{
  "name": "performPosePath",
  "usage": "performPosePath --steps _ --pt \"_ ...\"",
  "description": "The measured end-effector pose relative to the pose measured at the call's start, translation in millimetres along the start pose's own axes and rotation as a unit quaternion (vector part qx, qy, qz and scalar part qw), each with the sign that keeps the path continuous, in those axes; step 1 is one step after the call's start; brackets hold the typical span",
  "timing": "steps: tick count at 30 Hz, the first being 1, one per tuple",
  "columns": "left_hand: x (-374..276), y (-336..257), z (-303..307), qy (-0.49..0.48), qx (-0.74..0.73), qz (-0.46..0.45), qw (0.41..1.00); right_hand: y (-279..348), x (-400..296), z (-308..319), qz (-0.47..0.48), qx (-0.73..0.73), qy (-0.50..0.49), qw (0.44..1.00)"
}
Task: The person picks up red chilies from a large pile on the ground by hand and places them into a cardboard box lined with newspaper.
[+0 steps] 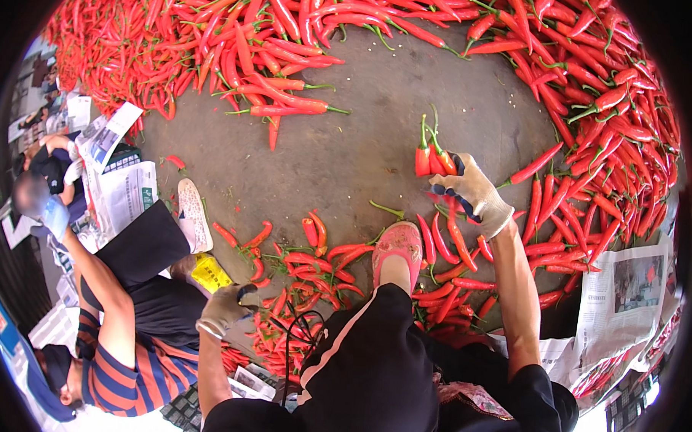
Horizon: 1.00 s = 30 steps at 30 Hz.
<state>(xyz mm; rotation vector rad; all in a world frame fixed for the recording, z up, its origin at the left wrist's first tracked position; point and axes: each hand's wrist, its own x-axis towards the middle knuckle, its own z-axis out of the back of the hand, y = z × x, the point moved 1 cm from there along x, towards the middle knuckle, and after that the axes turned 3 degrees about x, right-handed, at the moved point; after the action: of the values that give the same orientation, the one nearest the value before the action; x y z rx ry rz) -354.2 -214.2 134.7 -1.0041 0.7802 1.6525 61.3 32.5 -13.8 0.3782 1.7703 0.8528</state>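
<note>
Both of my hands wear pale knit work gloves with dark coated palms. My right hand (467, 186) is closed around a few red chili peppers (431, 160), their green stems pointing up and away from me. Just below that hand lie loose red chilies (445, 242) on the brown floor (371, 154). My left hand (228, 312) is at the lower left with its fingers curled; whether anything is in it cannot be told. Beside it, small and broken red chilies (307, 272) with stem bits are scattered left of my red embroidered shoe (399, 249).
Large heaps of red chilies (117, 42) curve across the top and down the right side (623, 123). A person in a striped shirt (140, 380) sits close on the left, near newspapers (126, 197) and a yellow packet (209, 273). More newspaper (623, 305) covers a container at right.
</note>
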Motion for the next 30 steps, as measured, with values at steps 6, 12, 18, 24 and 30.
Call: performPosePath --steps 6,12,18,24,30 --pt "80 -40 57 -0.38 -0.176 -0.064 0.906 18 25 -35 -0.014 0.085 0.04 0.995" --pt "201 -60 130 -0.351 -0.557 -0.057 0.751 87 75 -104 0.096 -0.024 0.101 0.99" --pt "288 -102 145 -0.412 -0.553 -0.031 0.724 116 152 -155 0.117 -0.281 0.0 0.953" --pt "277 -141 105 -0.468 -0.506 -0.025 0.724 95 132 -143 0.027 -0.277 0.009 0.961" --pt "244 -232 85 -0.4 -0.406 -0.214 0.793 54 61 -49 -0.01 0.06 -0.004 0.998"
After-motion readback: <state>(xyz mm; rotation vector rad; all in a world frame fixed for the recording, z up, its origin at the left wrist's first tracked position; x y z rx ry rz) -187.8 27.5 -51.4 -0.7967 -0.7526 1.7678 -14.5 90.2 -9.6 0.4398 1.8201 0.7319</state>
